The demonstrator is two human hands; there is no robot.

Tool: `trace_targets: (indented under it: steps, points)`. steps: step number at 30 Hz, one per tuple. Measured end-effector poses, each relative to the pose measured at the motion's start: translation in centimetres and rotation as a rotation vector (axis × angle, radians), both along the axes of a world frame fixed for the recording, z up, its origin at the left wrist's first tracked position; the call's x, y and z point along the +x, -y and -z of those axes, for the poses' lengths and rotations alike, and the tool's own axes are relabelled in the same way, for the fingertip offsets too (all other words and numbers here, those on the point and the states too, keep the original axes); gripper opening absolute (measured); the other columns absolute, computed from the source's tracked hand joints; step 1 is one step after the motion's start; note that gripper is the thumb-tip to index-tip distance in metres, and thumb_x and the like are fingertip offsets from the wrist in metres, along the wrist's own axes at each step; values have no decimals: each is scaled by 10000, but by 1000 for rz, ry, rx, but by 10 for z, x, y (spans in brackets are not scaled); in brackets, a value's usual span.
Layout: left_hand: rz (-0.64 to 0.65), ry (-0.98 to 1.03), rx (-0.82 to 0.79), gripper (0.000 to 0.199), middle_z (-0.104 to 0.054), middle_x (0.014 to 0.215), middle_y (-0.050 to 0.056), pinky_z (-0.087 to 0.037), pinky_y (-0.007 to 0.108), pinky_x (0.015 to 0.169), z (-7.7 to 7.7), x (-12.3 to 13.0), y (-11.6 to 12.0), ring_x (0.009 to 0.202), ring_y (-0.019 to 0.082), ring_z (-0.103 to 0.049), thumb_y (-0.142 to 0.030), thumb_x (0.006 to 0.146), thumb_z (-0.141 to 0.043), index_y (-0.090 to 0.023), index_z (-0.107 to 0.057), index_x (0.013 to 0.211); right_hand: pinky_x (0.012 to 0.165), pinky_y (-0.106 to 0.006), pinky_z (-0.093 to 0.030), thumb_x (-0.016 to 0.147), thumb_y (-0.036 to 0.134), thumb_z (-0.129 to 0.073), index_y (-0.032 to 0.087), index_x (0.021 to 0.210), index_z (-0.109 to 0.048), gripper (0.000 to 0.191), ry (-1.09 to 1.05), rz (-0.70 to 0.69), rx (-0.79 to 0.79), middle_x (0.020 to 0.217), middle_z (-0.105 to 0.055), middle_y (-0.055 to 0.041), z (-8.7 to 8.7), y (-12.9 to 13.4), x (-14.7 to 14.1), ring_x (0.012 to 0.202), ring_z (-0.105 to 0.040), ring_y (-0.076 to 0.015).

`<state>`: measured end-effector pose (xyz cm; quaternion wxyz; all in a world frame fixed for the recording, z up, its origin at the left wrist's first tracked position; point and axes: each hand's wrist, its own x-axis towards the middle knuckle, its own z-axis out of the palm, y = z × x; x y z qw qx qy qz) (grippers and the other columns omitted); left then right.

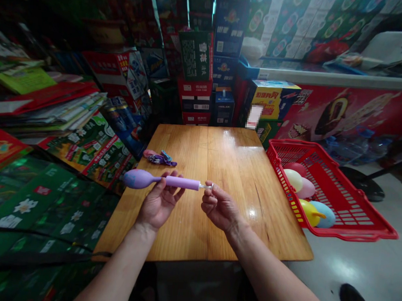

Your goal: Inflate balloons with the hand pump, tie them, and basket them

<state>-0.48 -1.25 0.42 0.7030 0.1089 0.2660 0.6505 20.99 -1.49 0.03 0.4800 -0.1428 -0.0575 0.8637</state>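
- Purple, teardrop-shaped balloon with bluish print (139, 179): you have it above the table's left side, its rounded end pointing left and its neck narrowing rightward to the pump.
- Small heap of limp balloons in pink, dark purple and blue (160, 158): it lies on the table just beyond your left hand.
- Your left hand (158, 205): thumb and fingers are closed on the balloon's neck where it meets the pump, palm turned upward.
- Light purple, tube-shaped hand pump (183, 183): it lies level between your hands, its clear rod showing at the right end.
- Your right hand (221, 207): the fingers are curled and pinched together on the rod's end.
- Square, pale brown wooden table (189, 239): it stands under both your hands, its top shiny on the far right.
- Yellow and blue printed carton (266, 102): it sits beyond the table's far right corner.
- Red plastic basket with slotted walls (351, 237): beside the table's right edge, it holds red, cream, pink, yellow and light blue balloons (324, 214).
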Motion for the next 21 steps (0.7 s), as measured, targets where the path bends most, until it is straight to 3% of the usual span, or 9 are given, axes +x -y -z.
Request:
trace_targets:
  steps: [5, 11, 17, 21]
  points:
    - [66, -4, -5, 191, -714, 1229, 37, -476, 481, 1047, 3, 9, 4, 1209, 238, -630, -234, 949, -615, -279, -711, 1108, 512, -147, -401, 862, 164, -728, 141, 1051, -620, 219, -5, -25, -34, 747, -649, 13, 5, 4, -9, 513, -451, -34]
    - [-69, -32, 28, 188, -740, 1151, 56, -544, 390, 919, -6, -13, -9, 1134, 231, -665, -271, 942, -634, -257, -712, 1113, 469, -136, -352, 868, 143, -698, 140, 991, -633, 139, -35, 32, 11, 686, -618, 34, -7, -7, 9, 480, -410, -28]
    - [71, 1, 16, 209, -729, 1187, 21, -460, 493, 1045, -1, 1, 2, 1166, 229, -646, -273, 955, -617, -300, -699, 1145, 486, -150, -365, 830, 163, -760, 152, 988, -634, 202, -20, -19, -26, 719, -648, 12, 5, 8, -9, 494, -417, -35]
    - [51, -3, -6, 216, -745, 1134, 12, -429, 491, 1072, 2, 4, 2, 1095, 202, -671, -258, 948, -627, -300, -704, 1145, 514, -153, -388, 837, 167, -751, 168, 992, -626, 199, -2, -35, -31, 739, -650, 15, 7, 14, -16, 514, -430, -40]
